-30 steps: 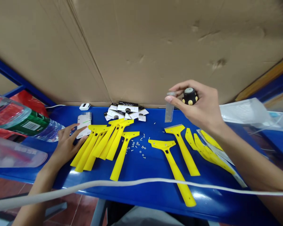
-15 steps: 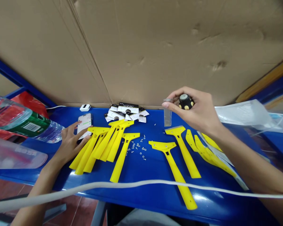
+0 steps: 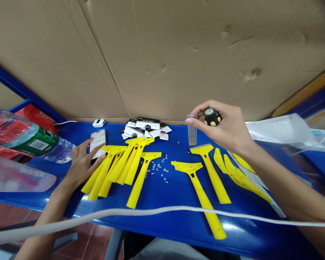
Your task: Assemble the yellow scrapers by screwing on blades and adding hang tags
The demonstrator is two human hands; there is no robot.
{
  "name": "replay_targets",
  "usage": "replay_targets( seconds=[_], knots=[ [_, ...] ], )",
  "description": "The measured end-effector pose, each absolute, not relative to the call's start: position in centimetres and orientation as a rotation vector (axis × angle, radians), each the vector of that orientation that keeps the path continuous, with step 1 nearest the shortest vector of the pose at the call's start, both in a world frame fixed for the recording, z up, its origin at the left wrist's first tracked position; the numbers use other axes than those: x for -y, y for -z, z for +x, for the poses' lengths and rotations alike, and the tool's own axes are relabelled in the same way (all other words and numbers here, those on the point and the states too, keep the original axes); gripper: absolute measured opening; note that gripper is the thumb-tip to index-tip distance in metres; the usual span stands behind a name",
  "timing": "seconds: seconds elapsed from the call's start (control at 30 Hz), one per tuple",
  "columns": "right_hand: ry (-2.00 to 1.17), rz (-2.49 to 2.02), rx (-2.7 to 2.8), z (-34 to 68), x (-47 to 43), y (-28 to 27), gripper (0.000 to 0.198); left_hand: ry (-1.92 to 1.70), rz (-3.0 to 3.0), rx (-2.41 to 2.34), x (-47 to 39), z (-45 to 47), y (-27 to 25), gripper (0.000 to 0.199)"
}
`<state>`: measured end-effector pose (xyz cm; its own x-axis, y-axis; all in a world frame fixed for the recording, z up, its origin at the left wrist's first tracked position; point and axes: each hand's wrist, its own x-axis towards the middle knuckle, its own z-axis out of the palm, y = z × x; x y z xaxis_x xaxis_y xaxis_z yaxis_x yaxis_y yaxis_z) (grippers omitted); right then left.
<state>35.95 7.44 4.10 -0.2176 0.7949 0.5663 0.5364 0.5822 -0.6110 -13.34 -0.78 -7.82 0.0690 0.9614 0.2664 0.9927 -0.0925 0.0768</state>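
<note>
My right hand (image 3: 224, 124) is raised over the back of the table. Its thumb and fingertips pinch a clear plastic strip (image 3: 192, 135) hanging down, and a black screwdriver handle with yellow spots (image 3: 211, 117) rests in the curl of its fingers; the shaft is hidden. On the left, the fingers of my left hand (image 3: 82, 162) are spread over a phone (image 3: 98, 141) lying with its lit screen up. Beside that hand several yellow scraper handles (image 3: 130, 162) lie fanned together. Two yellow scrapers (image 3: 196, 184) lie apart in front of my right hand.
Small screws and nuts (image 3: 158, 168) are scattered mid-table. Black-and-white cards (image 3: 147, 124) are piled against the cardboard wall (image 3: 162, 65). Yellow plates (image 3: 238, 180) lie at right. A water bottle (image 3: 35, 141) and plastic cup (image 3: 18, 177) flank my left arm. A white cable (image 3: 162, 209) crosses the front.
The view has shifted very slightly. Both hands stay in nearly the same place, with the left on the phone and the right holding the strip and screwdriver.
</note>
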Motion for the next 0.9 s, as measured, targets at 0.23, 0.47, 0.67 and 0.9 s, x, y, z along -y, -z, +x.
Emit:
replay_targets(
  seconds=[0.23,0.47,0.67,0.9],
  knots=[
    [-0.355,-1.064,1.906,36.05,-7.42,-4.22,0.015,0.356,-2.222,2.005,0.66,-13.66,8.01,0.062],
    [-0.260,-1.087,1.883,36.31,-7.56,-4.09,0.026,0.394,-2.230,2.040,0.59,-14.01,8.25,0.060],
    [-0.228,-1.059,1.828,36.56,-7.62,-4.24,0.035,0.401,-2.225,2.039,0.60,-13.96,8.26,0.060],
    [-0.208,-1.060,1.855,36.72,-7.35,-4.62,0.033,0.409,-2.216,2.002,0.69,-13.45,8.09,0.064]
  ],
)
